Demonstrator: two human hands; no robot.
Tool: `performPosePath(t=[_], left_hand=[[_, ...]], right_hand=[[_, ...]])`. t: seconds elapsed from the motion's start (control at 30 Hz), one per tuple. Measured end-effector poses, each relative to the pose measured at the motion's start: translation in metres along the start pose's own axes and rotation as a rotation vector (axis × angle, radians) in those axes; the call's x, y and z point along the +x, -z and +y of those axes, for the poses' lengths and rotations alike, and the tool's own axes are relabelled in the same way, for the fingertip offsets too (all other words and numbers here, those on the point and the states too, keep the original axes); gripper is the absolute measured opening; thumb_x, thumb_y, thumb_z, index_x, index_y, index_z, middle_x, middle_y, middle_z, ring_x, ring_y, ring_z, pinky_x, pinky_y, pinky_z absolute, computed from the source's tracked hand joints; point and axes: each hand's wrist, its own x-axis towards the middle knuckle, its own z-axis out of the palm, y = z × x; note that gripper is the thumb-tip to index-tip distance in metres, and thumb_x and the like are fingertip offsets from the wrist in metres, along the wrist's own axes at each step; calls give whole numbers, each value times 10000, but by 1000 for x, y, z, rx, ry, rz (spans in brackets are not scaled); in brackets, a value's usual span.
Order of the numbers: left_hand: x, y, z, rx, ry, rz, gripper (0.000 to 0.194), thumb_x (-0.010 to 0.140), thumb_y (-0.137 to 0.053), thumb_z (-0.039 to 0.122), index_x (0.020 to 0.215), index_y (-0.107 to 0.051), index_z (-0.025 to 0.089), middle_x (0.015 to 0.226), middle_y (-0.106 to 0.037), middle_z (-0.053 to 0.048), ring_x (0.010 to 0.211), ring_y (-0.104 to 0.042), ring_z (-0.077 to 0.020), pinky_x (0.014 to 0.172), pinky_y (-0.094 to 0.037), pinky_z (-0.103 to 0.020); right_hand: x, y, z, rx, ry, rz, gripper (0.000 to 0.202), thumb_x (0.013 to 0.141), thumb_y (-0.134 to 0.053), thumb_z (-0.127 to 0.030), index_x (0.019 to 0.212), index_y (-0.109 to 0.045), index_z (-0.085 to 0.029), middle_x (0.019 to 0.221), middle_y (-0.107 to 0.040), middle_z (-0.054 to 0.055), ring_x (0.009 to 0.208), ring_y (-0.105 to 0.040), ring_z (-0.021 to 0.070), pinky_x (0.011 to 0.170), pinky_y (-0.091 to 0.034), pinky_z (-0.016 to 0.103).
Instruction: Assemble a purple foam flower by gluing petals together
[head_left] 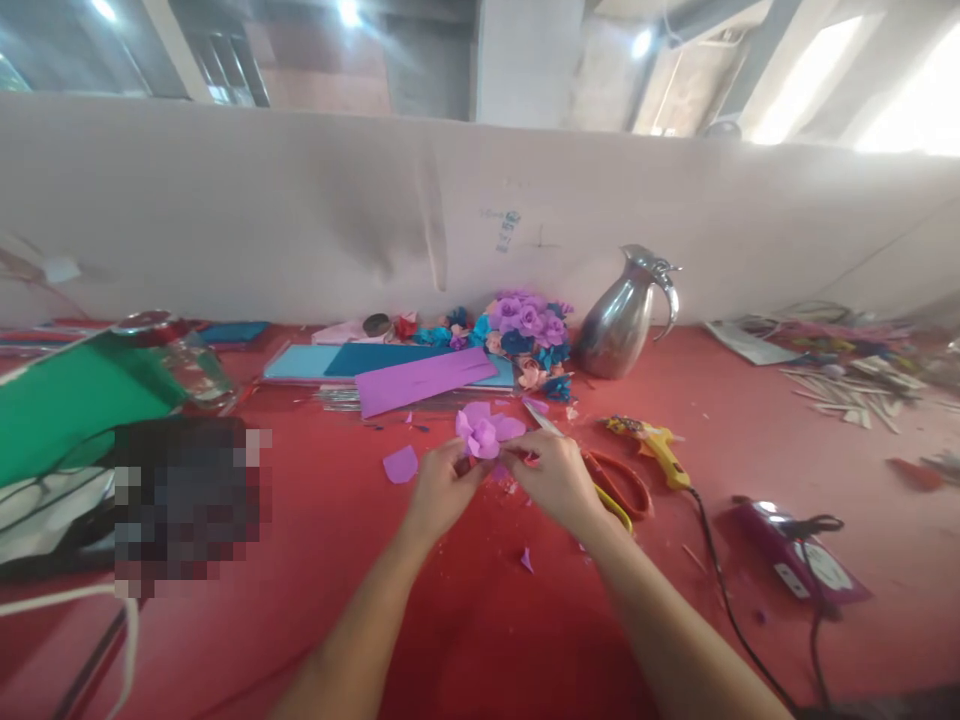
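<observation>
Between my two hands is a purple paper flower (481, 432) with several open petals. My left hand (448, 482) pinches it from the left, low at its base. My right hand (553, 475) has its fingers closed at the flower's lower right edge; the fingertips partly hide what they grip. A loose purple petal (400, 465) lies just left of my left hand. Scissors with orange and yellow handles (619, 485) lie partly under my right hand, blades pointing away. Behind the flower rests a strip of purple crepe paper (426, 381) on blue sheets (382, 360).
A bunch of paper flowers (529, 335) and a steel jug (626, 315) stand at the back. To the right are a yellow glue gun (664, 455) with a cord, a purple box (799, 550) and wooden sticks (855, 388). A glass jar (187, 365) and a dark bag (187, 490) are left.
</observation>
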Motion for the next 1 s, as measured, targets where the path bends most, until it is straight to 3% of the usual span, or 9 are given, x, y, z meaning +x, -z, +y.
performPosePath(t=[0.17, 0.27, 0.37, 0.5, 0.7, 0.87, 1.0], left_hand=[[-4, -1, -4, -254, 10, 24, 234, 826, -582, 411, 978, -551, 235, 606, -439, 63, 501, -340, -93, 507, -284, -231], [-4, -1, -8, -378, -7, 101, 204, 867, -531, 432, 953, -565, 250, 602, -451, 58, 526, -375, -95, 546, -324, -230], [-2, -3, -11, -506, 7, 165, 181, 800, -638, 402, 887, -620, 243, 619, -507, 46, 578, -438, -102, 593, -375, -234], [-1, -6, -8, -714, 82, 185, 173, 676, -767, 344, 791, -678, 250, 758, -634, 26, 700, -544, -115, 727, -450, -263], [-1, -10, 7, -853, 123, 89, 177, 560, -848, 297, 627, -696, 239, 654, -643, 34, 659, -565, -113, 846, -477, -315], [-3, -12, 4, -894, 183, 47, 174, 575, -843, 293, 597, -690, 211, 599, -620, 29, 633, -565, -108, 839, -484, -322], [-2, -13, -1, -886, 265, 85, 208, 532, -863, 262, 673, -723, 200, 656, -664, 23, 645, -585, -96, 739, -491, -256]], right_hand=[[6, 2, 19, 390, -161, 155, 181, 761, -600, -307, 796, -751, -214, 725, -717, 14, 650, -601, 169, 645, -430, 283], [9, 6, 26, 712, -254, 209, 199, 713, -668, -377, 764, -743, -200, 706, -703, 10, 646, -578, 148, 643, -417, 272], [10, 11, 25, 893, -315, 219, 202, 667, -722, -385, 730, -739, -193, 681, -691, 8, 623, -551, 126, 643, -403, 267], [9, 16, 19, 939, -348, 193, 199, 642, -755, -365, 745, -748, -195, 706, -695, 13, 640, -545, 119, 652, -401, 264], [8, 12, 15, 1014, -333, 161, 212, 634, -767, -381, 737, -750, -196, 672, -690, 12, 615, -542, 117, 651, -412, 273], [8, 12, 13, 1061, -366, 163, 224, 624, -777, -384, 732, -744, -190, 717, -704, 28, 644, -570, 126, 681, -433, 286], [8, 13, 15, 1056, -353, 176, 223, 645, -766, -391, 725, -737, -185, 677, -681, 18, 604, -545, 110, 635, -425, 272]])
